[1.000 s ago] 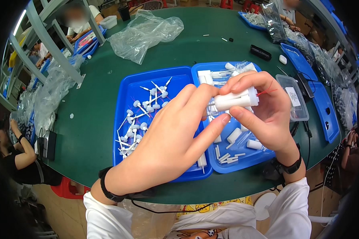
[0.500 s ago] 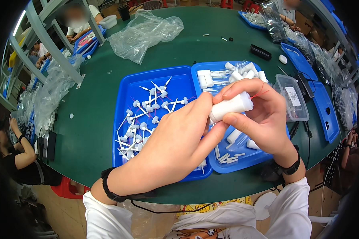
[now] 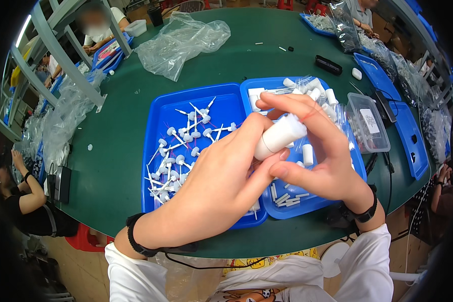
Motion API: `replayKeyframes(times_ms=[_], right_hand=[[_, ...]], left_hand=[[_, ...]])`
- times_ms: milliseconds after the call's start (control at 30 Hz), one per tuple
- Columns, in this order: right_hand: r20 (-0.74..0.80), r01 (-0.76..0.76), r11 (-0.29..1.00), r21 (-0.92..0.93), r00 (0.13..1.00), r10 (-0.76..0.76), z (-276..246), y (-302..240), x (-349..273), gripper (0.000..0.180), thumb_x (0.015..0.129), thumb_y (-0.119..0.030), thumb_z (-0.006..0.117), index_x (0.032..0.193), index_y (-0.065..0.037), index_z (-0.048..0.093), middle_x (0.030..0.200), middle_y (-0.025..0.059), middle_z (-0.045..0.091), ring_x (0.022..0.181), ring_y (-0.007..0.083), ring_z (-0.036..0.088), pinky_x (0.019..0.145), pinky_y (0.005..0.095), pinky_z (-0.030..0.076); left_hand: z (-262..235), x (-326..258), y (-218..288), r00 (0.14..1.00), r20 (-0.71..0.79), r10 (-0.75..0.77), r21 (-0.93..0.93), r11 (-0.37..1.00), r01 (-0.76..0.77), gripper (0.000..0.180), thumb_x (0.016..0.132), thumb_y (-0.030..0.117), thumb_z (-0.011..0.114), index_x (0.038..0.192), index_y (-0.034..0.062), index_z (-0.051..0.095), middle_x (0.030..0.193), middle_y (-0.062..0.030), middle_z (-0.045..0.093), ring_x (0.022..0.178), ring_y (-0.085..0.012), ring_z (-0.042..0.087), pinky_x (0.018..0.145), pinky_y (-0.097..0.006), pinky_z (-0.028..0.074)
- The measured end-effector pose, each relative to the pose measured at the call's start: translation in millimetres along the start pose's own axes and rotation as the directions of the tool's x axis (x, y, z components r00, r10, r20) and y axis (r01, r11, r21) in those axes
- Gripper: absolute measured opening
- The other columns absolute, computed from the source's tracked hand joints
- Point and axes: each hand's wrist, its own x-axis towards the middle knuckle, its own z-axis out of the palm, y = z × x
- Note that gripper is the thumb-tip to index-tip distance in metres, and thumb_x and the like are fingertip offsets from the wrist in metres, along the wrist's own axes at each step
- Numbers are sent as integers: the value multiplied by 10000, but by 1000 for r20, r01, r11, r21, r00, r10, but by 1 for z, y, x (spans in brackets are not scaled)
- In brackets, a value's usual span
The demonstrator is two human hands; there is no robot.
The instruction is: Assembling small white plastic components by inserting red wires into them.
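Observation:
A white plastic cylinder with a pale ridged cap is held in my left hand, thumb below and fingers wrapped behind it. It tilts up to the right over the trays. Thin red wires trail from its capped end, blurred. My right hand arches around that end with thumb and fingers apart. Its thumb tip lies just below the cylinder; contact is unclear. Under the left hand, a dark blue tray holds several grey-white stemmed pieces with red wires. White cylinders, clear tubes and short white sticks lie in the lighter blue tray.
A clear plastic bag lies at the far side of the green table. To the right are a clear lidded box, a black case and more blue trays. Other people sit around the edges.
My right hand's fingers have loosened from the cylinder and spread, the thumb shifting left and down. The cylinder has moved slightly left and tilts more steeply in my left hand.

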Motion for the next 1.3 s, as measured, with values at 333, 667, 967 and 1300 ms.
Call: replayKeyframes(times_ms=[333, 667, 967, 1300], right_hand=[[-340, 12, 994, 105, 940, 25, 6, 1, -6, 376, 807, -25, 589, 1155, 24, 455, 1093, 129, 529, 970, 190, 536, 802, 301, 437], [-250, 95, 995, -33, 963, -100, -2, -4, -3, 267, 816, 73, 510, 1080, 38, 521, 1100, 169, 540, 1066, 249, 530, 911, 361, 413], [-218, 74, 995, -73, 972, -88, -3, -5, -3, 285, 801, 86, 517, 1080, 39, 551, 1092, 173, 562, 1053, 249, 536, 910, 354, 413], [-212, 41, 999, -27, 976, -46, -3, -7, -3, 256, 794, 65, 518, 1045, 37, 555, 1066, 178, 566, 1030, 256, 547, 912, 365, 405]], left_hand=[[-4, 2, 9, 999, -7, -35, -269, 963, 31, 324, 962, 236, 369, 1183, 8, 436, 921, -66, 521, 751, -95, 521, 644, -231, 433], [0, 2, 9, 997, 73, -24, -612, 789, 64, 328, 948, 257, 409, 1146, -5, 409, 921, -95, 538, 747, -140, 534, 690, -279, 447], [-5, 11, 0, 977, 201, -67, -663, 725, 186, 384, 969, 302, 281, 1092, 0, 483, 819, -48, 497, 702, -112, 445, 626, -243, 394], [-3, 10, 2, 983, 172, -71, -613, 773, 163, 396, 969, 294, 277, 1097, -22, 479, 763, -62, 495, 652, -109, 437, 599, -236, 384]])
